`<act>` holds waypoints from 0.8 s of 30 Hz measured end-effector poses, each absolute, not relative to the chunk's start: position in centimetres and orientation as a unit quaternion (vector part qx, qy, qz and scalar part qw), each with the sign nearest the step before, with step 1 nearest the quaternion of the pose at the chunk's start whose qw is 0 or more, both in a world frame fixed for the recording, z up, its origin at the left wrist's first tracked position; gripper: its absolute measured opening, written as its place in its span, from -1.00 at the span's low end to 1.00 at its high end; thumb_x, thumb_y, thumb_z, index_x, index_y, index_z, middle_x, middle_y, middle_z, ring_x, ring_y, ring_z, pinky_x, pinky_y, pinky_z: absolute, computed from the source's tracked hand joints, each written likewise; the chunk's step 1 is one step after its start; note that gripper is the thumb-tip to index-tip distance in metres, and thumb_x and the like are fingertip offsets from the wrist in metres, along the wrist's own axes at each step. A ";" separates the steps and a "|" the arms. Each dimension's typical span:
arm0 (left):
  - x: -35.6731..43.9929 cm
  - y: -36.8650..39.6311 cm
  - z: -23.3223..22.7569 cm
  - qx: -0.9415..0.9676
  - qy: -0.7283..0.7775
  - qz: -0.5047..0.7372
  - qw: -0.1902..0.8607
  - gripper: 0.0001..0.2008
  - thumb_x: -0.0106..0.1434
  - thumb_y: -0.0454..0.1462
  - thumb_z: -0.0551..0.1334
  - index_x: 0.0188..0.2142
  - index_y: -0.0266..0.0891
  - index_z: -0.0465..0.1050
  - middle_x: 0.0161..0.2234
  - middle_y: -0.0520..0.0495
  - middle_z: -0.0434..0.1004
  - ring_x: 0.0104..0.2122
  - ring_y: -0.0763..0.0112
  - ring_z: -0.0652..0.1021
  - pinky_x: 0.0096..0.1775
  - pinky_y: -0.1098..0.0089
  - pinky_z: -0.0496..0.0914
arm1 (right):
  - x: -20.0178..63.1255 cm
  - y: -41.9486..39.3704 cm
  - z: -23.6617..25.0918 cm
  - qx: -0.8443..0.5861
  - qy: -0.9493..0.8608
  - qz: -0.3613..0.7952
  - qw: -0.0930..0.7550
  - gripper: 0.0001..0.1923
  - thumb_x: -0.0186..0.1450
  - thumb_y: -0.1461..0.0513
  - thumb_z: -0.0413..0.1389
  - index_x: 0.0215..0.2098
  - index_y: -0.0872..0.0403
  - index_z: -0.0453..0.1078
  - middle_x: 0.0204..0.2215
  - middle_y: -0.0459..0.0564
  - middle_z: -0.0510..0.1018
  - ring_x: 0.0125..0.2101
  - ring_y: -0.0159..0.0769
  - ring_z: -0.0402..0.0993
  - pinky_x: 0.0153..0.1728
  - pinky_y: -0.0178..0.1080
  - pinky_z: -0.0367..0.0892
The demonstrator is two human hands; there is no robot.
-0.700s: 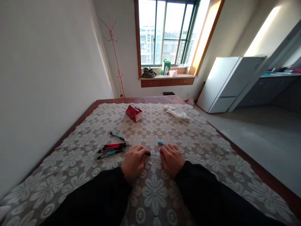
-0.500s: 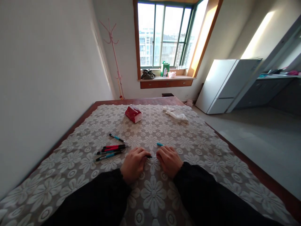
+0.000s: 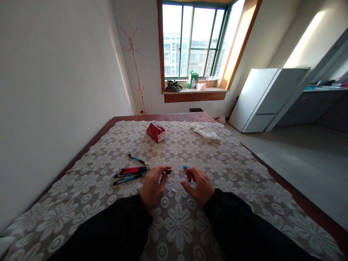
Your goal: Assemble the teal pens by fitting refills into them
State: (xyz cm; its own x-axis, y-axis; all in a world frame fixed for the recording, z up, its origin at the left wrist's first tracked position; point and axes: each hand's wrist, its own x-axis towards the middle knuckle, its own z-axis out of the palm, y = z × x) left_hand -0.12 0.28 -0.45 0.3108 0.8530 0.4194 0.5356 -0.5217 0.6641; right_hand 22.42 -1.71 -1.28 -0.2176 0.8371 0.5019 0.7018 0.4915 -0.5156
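Note:
My left hand (image 3: pixel 154 185) pinches a small black pen part (image 3: pixel 168 172) between thumb and fingertips, just above the tablecloth. To its right, my right hand (image 3: pixel 200 185) is open, thumb and curled fingers apart, with nothing visible between them. A blue pen barrel (image 3: pixel 186 167) lies just beyond the right fingers, partly hidden by them. Left of my left hand lie several pens: red and black ones (image 3: pixel 133 169) side by side, a blue and black pen (image 3: pixel 127 179) nearest me, and another blue and black pen (image 3: pixel 137 158) farther off.
A flower-patterned lace cloth (image 3: pixel 178 221) covers the table. Toward the far side are a red tissue pack (image 3: pixel 156 132) and a crumpled white plastic bag (image 3: pixel 206 133). A wall (image 3: pixel 54 90) borders the table's left, and a white fridge (image 3: pixel 261 98) stands beyond it on the right.
My hands have drawn apart and lifted slightly. The right fingers have opened, and the thin piece seen between the hands no longer shows there. My left hand still pinches the black part.

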 end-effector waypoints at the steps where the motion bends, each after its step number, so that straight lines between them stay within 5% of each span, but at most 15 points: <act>1: -0.2 0.3 -0.5 0.779 0.441 0.394 0.210 -0.74 0.41 -0.34 0.10 0.03 -0.12 0.44 -0.11 -0.08 0.55 -0.12 0.27 0.52 -0.05 0.25 0.41 | 22.4 -1.7 -1.3 -0.488 -0.785 0.091 0.371 -0.83 0.30 0.17 0.16 -0.20 0.04 0.32 -0.45 -0.12 0.47 -0.38 -0.31 0.42 -0.27 -0.22 0.29; 8: -0.1 0.1 -0.3 0.802 0.407 0.388 0.203 -0.79 0.40 -0.36 0.13 -0.03 -0.13 0.43 -0.14 -0.06 0.54 -0.12 0.28 0.51 -0.05 0.26 0.38 | 21.9 -1.7 -1.4 -0.294 -0.926 0.009 0.235 -0.72 0.38 0.15 0.15 0.06 -0.06 0.41 -0.16 -0.02 0.54 -0.21 -0.24 0.40 -0.19 -0.18 0.29; 13: 0.0 0.0 -0.1 0.812 0.412 0.364 0.196 -0.81 0.39 -0.36 0.13 -0.06 -0.15 0.45 -0.15 -0.07 0.55 -0.13 0.26 0.52 -0.06 0.24 0.38 | 22.0 -1.5 -1.9 -0.311 -0.917 0.027 0.250 -0.85 0.43 0.31 0.03 -0.19 0.03 0.44 -0.24 -0.01 0.54 -0.24 -0.30 0.41 -0.18 -0.24 0.34; 17: 0.0 0.0 -0.2 0.812 0.421 0.355 0.196 -0.78 0.36 -0.39 0.15 -0.06 -0.15 0.45 -0.14 -0.06 0.56 -0.13 0.26 0.52 -0.05 0.24 0.38 | 22.4 -1.3 -2.3 -0.359 -0.894 0.034 0.267 -0.71 0.36 0.42 0.00 -0.03 0.05 0.41 -0.23 0.02 0.53 -0.20 -0.25 0.42 -0.14 -0.22 0.38; 24: -0.1 0.0 -0.1 0.814 0.424 0.346 0.193 -0.76 0.33 -0.42 0.17 -0.06 -0.15 0.45 -0.13 -0.05 0.56 -0.11 0.25 0.52 -0.03 0.23 0.38 | 22.4 -1.4 -2.2 -0.414 -0.872 0.019 0.262 -0.86 0.40 0.35 0.04 -0.26 0.06 0.42 -0.30 0.01 0.50 -0.21 -0.21 0.43 -0.11 -0.18 0.37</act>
State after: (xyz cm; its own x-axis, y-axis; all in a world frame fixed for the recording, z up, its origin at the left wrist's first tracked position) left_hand -0.09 0.00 -0.10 0.4006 0.8248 0.3991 0.5576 -0.5650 0.6081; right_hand 22.42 -1.42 -2.17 -0.5204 0.7308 0.4417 0.7113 0.6572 -0.2492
